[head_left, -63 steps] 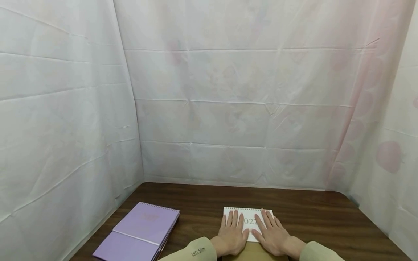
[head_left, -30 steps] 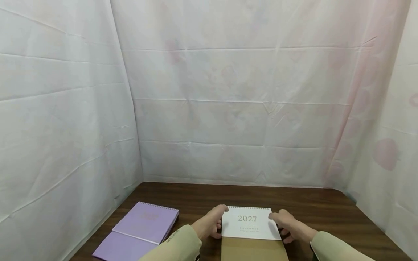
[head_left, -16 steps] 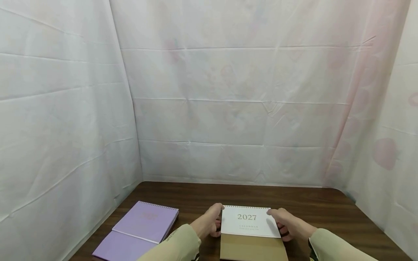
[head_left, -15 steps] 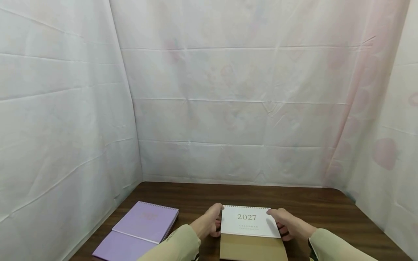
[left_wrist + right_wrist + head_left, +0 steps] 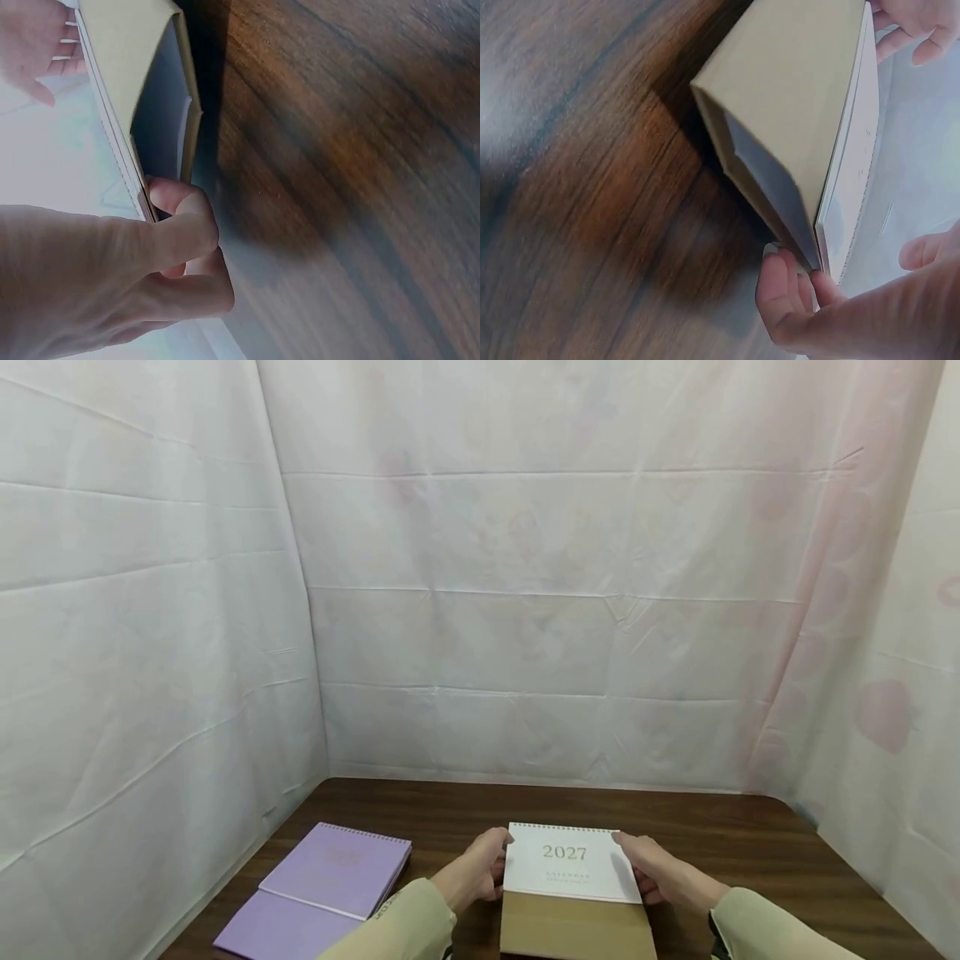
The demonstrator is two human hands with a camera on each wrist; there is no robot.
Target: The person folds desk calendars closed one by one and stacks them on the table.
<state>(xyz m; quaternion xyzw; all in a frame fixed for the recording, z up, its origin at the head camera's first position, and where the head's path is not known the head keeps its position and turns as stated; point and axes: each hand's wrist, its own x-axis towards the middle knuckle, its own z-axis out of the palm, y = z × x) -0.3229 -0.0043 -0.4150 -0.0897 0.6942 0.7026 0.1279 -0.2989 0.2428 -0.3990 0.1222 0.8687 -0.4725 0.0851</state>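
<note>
A white desk calendar [image 5: 573,864] printed "2027" lies along its spiral on a tan card stand [image 5: 573,927] at the table's front. My left hand [image 5: 474,867] holds its left edge near the spiral, thumb at the top corner. At the opposite edge my right hand [image 5: 666,872] grips with the thumb on the white cover. From the left wrist, the left hand's bent fingers [image 5: 191,225] curl into the side of the stand. In the right wrist view the stand's tan panels [image 5: 787,90] stand apart like a wedge, with the right fingers [image 5: 776,292] at the narrow spiral end.
To the left lies a purple spiral calendar [image 5: 345,868] with a purple lower panel [image 5: 292,927], close to my left sleeve [image 5: 401,922]. Dark wood tabletop [image 5: 450,802] surrounds both. White sheets [image 5: 480,643] hang behind and at both sides.
Both hands, earlier laid flat on the calendar's cover, have moved to its side edges and taken hold. The spiral end has since risen slightly. The purple calendar stays put.
</note>
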